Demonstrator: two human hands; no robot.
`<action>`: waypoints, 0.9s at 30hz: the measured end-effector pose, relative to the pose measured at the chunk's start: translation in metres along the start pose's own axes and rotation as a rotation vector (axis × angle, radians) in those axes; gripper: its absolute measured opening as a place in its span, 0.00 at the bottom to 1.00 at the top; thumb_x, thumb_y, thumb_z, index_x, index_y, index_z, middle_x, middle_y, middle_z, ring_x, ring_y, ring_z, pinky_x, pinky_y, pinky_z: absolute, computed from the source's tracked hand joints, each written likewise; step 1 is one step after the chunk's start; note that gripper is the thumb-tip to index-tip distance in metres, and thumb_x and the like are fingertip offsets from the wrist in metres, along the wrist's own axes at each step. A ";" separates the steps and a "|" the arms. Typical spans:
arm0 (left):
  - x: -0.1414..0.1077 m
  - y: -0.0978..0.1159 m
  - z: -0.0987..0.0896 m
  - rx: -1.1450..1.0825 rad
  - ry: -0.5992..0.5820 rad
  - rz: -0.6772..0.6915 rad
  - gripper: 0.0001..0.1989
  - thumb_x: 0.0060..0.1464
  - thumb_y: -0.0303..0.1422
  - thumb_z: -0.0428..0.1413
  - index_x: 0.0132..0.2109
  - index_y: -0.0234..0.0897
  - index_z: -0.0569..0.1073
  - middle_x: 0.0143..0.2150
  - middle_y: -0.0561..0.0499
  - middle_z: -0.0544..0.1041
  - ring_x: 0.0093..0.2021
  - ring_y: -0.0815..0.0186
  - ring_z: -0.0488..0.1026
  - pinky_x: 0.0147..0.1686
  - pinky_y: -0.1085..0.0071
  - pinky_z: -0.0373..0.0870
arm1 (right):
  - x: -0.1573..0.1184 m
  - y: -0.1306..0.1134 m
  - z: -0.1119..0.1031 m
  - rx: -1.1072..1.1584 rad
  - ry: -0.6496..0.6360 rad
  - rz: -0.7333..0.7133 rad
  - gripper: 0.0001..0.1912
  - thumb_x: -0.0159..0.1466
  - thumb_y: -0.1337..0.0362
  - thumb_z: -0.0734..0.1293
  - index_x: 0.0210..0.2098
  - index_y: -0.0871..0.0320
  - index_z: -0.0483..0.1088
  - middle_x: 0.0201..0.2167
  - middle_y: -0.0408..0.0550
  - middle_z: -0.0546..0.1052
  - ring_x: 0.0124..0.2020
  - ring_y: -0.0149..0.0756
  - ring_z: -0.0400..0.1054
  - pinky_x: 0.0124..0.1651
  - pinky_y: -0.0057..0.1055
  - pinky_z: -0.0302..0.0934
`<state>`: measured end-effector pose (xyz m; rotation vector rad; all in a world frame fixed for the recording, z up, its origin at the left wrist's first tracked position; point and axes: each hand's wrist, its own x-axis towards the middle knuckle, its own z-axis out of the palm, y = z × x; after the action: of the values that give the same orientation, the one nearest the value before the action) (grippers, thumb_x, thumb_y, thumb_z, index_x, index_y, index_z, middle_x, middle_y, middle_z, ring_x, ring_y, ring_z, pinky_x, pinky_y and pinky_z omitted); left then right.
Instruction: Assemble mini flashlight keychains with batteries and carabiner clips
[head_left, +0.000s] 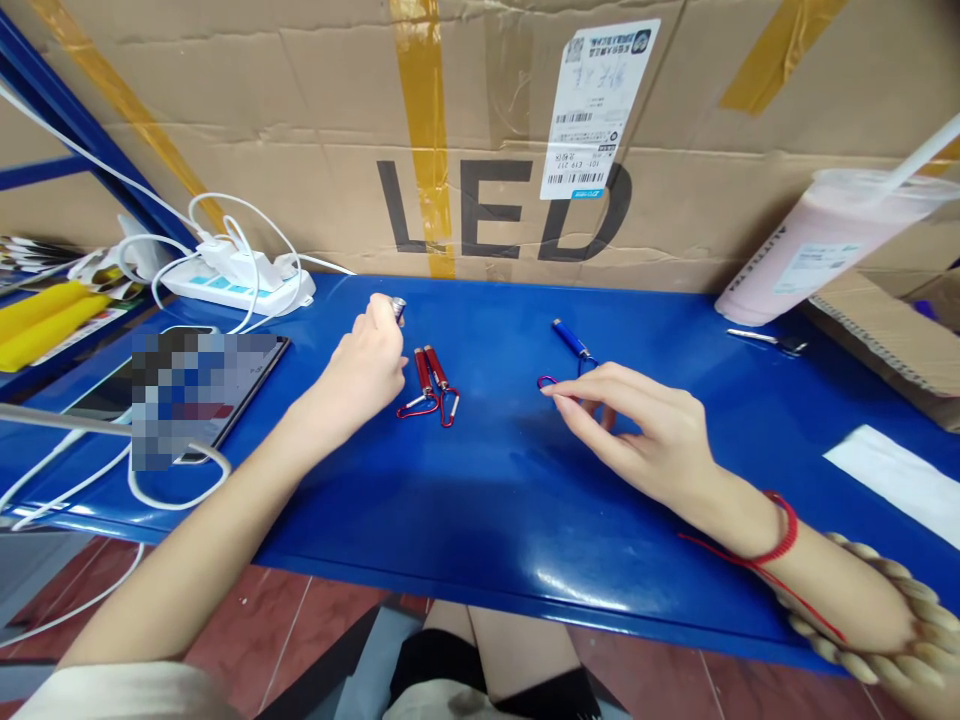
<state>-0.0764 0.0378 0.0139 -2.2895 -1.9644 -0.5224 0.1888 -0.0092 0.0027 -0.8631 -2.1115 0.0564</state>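
1. Currently, the left fingers point(381, 318) are curled closed around a silver-ended object point(399, 308), its end poking out above them. The step in hand looks like handling small pieces over the bench point(480, 500).
2. The right fingers point(604, 384) are bent, thumb and index tips almost meeting at a purplish loop point(546, 381); whether they pinch it, I cannot tell.
3. Just beyond the right fingers lies a blue cylinder point(571, 340). Two red cylinders point(424, 372) with red clips point(449, 410) lie just beside the left fingers, towards the right fingers.
4. As I judge it, moving the loop would call for a fine fingertip pinch, and letting go of the silver-ended object would call for the left fingers to uncurl.
5. Well to the right of the right fingers, a tilted-looking cup point(787, 265) contains a pale pink drink, with a straw point(922, 155) in it.
6. Beyond both sets of fingers stands a large cardboard box point(300, 110) marked LED; its contents are hidden.
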 end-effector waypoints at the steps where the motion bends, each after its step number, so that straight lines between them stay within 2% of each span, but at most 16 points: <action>1: 0.002 -0.006 -0.001 0.002 -0.054 -0.006 0.18 0.43 0.25 0.53 0.41 0.35 0.55 0.38 0.42 0.68 0.39 0.53 0.70 0.34 0.61 0.68 | 0.000 0.000 0.000 -0.002 -0.007 0.007 0.07 0.63 0.67 0.62 0.37 0.55 0.73 0.31 0.43 0.77 0.19 0.23 0.63 0.24 0.25 0.61; 4: 0.007 -0.017 -0.001 -0.101 -0.245 -0.032 0.18 0.40 0.24 0.53 0.38 0.38 0.54 0.36 0.45 0.69 0.32 0.59 0.71 0.28 0.67 0.68 | 0.000 0.000 0.000 -0.008 -0.011 0.009 0.07 0.63 0.67 0.62 0.36 0.55 0.73 0.30 0.43 0.77 0.19 0.23 0.63 0.24 0.24 0.61; 7: 0.009 -0.020 0.004 -0.218 -0.315 -0.062 0.18 0.38 0.22 0.51 0.35 0.40 0.52 0.33 0.47 0.69 0.30 0.62 0.71 0.26 0.70 0.66 | 0.000 -0.001 -0.001 -0.010 0.000 -0.013 0.06 0.63 0.68 0.63 0.37 0.55 0.72 0.29 0.42 0.77 0.19 0.23 0.63 0.25 0.24 0.60; 13: 0.007 -0.018 0.015 -0.239 -0.254 0.024 0.15 0.40 0.22 0.49 0.34 0.40 0.52 0.27 0.52 0.66 0.24 0.67 0.64 0.23 0.72 0.60 | 0.000 0.000 0.000 -0.024 -0.014 -0.006 0.07 0.63 0.67 0.62 0.36 0.55 0.73 0.30 0.42 0.77 0.19 0.23 0.63 0.24 0.24 0.60; 18: 0.004 -0.012 0.012 -0.170 -0.223 -0.011 0.15 0.42 0.20 0.48 0.37 0.38 0.54 0.26 0.51 0.66 0.23 0.67 0.65 0.23 0.72 0.59 | 0.000 0.001 0.000 -0.024 -0.027 0.008 0.07 0.63 0.66 0.63 0.36 0.55 0.73 0.31 0.43 0.78 0.19 0.23 0.63 0.24 0.24 0.60; 21: 0.006 -0.002 0.008 -0.127 -0.126 -0.032 0.14 0.45 0.20 0.49 0.38 0.37 0.55 0.30 0.48 0.68 0.26 0.64 0.67 0.25 0.70 0.61 | -0.001 0.002 0.002 -0.018 -0.061 0.029 0.07 0.63 0.66 0.63 0.38 0.56 0.73 0.32 0.44 0.77 0.21 0.23 0.64 0.24 0.23 0.60; 24: 0.004 0.015 0.006 -0.302 -0.055 0.039 0.13 0.48 0.20 0.49 0.37 0.37 0.54 0.34 0.46 0.68 0.31 0.64 0.68 0.30 0.68 0.64 | -0.001 0.005 0.005 -0.026 -0.136 0.057 0.08 0.63 0.63 0.64 0.40 0.56 0.73 0.32 0.42 0.75 0.22 0.22 0.64 0.25 0.22 0.60; 27: -0.005 0.038 0.007 -0.544 -0.126 0.188 0.12 0.52 0.21 0.48 0.37 0.38 0.52 0.36 0.49 0.68 0.31 0.68 0.67 0.33 0.69 0.65 | -0.002 0.009 0.007 -0.024 -0.212 0.077 0.09 0.63 0.61 0.64 0.41 0.54 0.72 0.33 0.40 0.74 0.21 0.21 0.63 0.25 0.21 0.59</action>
<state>-0.0386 0.0288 0.0119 -2.8473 -1.7936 -1.0195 0.1901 -0.0020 -0.0062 -0.9901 -2.2786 0.1701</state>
